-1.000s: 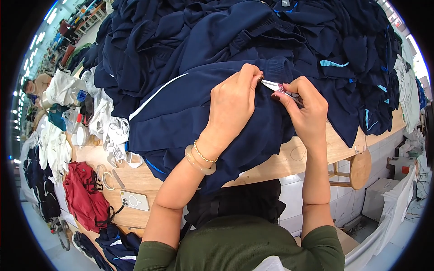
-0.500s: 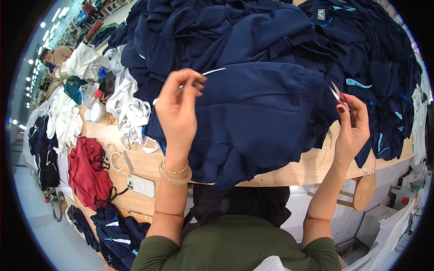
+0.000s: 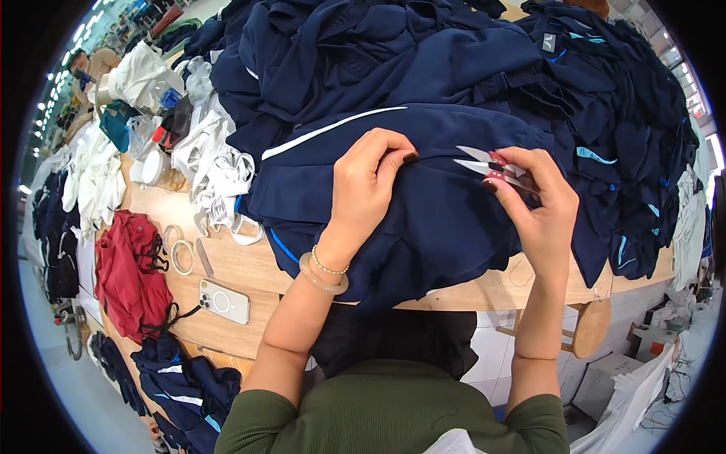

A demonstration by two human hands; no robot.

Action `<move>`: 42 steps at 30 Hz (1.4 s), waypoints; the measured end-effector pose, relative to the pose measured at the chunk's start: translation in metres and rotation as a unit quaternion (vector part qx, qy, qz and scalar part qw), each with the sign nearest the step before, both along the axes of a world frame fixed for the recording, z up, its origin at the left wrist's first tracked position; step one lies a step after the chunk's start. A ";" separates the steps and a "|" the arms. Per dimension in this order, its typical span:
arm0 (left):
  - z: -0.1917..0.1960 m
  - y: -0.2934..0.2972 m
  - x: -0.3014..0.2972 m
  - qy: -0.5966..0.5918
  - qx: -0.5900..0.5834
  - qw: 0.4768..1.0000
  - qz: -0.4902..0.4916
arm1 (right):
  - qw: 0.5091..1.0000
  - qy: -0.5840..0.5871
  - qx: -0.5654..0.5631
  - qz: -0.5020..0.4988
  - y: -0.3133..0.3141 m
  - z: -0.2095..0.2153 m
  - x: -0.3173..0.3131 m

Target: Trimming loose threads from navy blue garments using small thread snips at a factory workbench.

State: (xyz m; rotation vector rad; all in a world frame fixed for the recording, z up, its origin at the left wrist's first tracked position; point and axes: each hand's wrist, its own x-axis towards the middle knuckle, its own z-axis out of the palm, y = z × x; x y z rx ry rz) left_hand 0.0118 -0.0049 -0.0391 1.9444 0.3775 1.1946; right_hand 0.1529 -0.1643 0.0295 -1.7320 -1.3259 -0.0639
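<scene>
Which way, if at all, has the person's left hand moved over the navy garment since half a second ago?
Yes. The left hand has dropped from its raised spot near the white stripe and swung right, pressing the navy garment close to the thread snips.

The navy garment (image 3: 423, 204) lies spread in front of me over the tabletop's (image 3: 249, 265) near edge, smooth dark blue cloth with a thin white stripe slanting across its upper left. The small thread snips (image 3: 484, 168) have two pale metal blades parted, pointing left just above the cloth, with a reddish grip.
</scene>
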 end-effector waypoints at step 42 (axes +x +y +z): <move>-0.061 0.143 -0.149 0.210 -0.179 0.911 0.308 | 0.930 0.297 0.113 -0.183 -0.024 -0.040 0.060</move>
